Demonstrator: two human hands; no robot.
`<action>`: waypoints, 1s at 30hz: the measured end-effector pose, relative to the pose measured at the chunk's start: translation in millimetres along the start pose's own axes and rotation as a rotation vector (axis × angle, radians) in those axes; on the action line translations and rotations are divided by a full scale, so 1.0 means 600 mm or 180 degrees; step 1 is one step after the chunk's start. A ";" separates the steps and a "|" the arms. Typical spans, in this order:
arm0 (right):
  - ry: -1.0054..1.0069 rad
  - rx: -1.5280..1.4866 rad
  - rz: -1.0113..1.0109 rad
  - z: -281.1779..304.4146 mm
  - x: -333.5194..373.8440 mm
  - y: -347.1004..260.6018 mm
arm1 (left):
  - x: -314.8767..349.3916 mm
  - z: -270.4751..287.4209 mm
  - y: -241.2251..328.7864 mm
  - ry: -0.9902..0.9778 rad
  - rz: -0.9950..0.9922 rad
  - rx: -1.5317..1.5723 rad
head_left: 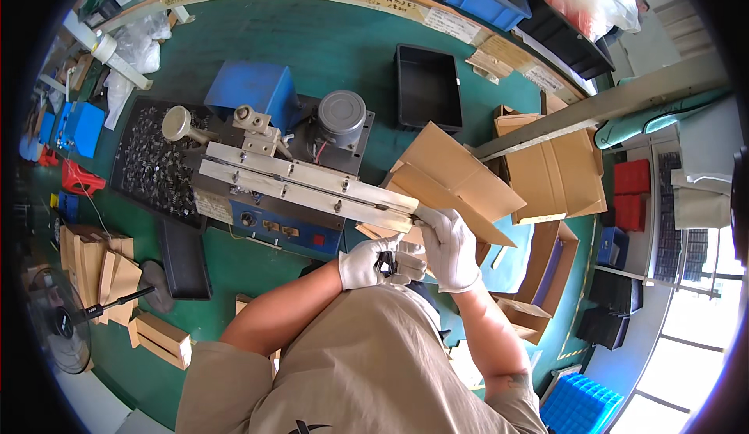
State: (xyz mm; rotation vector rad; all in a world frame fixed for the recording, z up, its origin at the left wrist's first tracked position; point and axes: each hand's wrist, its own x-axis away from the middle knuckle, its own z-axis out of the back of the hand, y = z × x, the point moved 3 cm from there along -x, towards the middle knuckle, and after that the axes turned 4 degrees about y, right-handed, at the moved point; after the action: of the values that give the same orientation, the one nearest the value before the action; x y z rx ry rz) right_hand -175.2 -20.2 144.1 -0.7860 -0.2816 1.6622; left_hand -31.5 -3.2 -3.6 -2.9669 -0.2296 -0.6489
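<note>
White cotton gloves cover both hands, which meet at the near end of the long metal rail (304, 184) that runs across a small blue machine (269, 219) on the green desk (343, 44). The left hand (373, 264) is curled shut around a small dark part (385, 262), held just below the rail's end. The right hand (449, 247) rests right beside it, its fingers (427, 216) pressed against the tip of the rail; whether it grips anything I cannot tell. Behind the rail sits a grey round motor (341, 114), with a blue box (253, 87) to the motor's left. Left of the rail lies a black tray (156, 165) strewn with many small dark pieces. Just beyond the rail's end, open cardboard boxes (468, 177) spread their flaps, and an empty black bin (426, 87) stands farther back on the desk. Well to the left of the rail, near the desk edge, wooden blocks (97, 266) are stacked.
</note>
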 end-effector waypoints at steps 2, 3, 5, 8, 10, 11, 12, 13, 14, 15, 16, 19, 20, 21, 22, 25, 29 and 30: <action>0.0066 -0.0091 -0.0537 0.004 0.000 -0.012 | 0.003 -0.006 -0.003 -0.0058 -0.0041 0.0033; 0.0099 -0.0137 -0.0802 0.006 0.002 -0.016 | 0.005 -0.010 -0.003 -0.0088 -0.0064 0.0047; 0.0174 -0.0247 -0.0624 0.006 0.029 -0.014 | 0.005 -0.014 -0.003 0.0016 -0.0062 0.0130; -0.0677 -0.0110 -0.0499 -0.012 0.056 -0.019 | 0.001 -0.008 -0.002 -0.0268 -0.0078 0.0160; -0.1064 0.0169 -0.0490 -0.035 0.063 -0.026 | -0.007 0.004 -0.003 0.0276 -0.0021 -0.0112; -0.1185 0.0227 -0.0540 -0.049 0.065 -0.024 | -0.016 0.023 -0.006 -0.0308 0.0051 0.0160; -0.1313 0.0281 -0.0584 -0.062 0.069 -0.022 | -0.036 0.065 -0.011 -0.0892 0.0113 0.0433; -0.1431 0.0351 -0.0639 -0.069 0.070 -0.020 | -0.044 0.084 -0.012 -0.1489 0.0191 0.0696; -0.1416 0.0280 -0.0774 -0.063 0.065 -0.020 | -0.042 0.070 -0.009 -0.0809 0.0044 0.0340; -0.1195 0.0110 -0.0861 -0.056 0.068 -0.014 | -0.024 0.028 -0.005 -0.0137 -0.0091 -0.0026; -0.0997 -0.0069 -0.0917 -0.051 0.071 -0.009 | -0.011 0.004 -0.003 0.0534 -0.0261 -0.0379; -0.0808 -0.0397 -0.1264 -0.036 0.070 -0.002 | -0.012 -0.009 -0.002 0.0568 -0.0299 -0.0004; -0.0784 -0.0480 -0.1308 -0.031 0.068 -0.001 | -0.011 -0.009 0.000 0.0580 -0.0362 -0.0145; -0.0759 -0.0564 -0.1352 -0.026 0.066 -0.001 | -0.009 -0.009 0.002 0.0592 -0.0424 -0.0287; -0.0832 -0.0568 -0.1415 -0.021 0.064 0.000 | -0.008 -0.009 0.004 0.0603 -0.0487 -0.0429; -0.0350 -0.0460 -0.1426 0.007 0.045 0.002 | -0.006 -0.012 0.008 0.0375 -0.0388 -0.0542; -0.0427 -0.0394 -0.1121 0.015 0.035 0.025 | -0.013 -0.007 0.009 0.0437 -0.0403 -0.0468; -0.0201 -0.0141 -0.0635 0.025 0.022 0.014 | -0.014 -0.006 0.010 0.0423 -0.0416 -0.0470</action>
State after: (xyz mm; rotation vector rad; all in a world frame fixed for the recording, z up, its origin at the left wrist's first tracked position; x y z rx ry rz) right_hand -192.2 -6.4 145.6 -0.7152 -0.4289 1.4984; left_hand -39.7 -10.5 -4.5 -3.0510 -0.3828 -0.9128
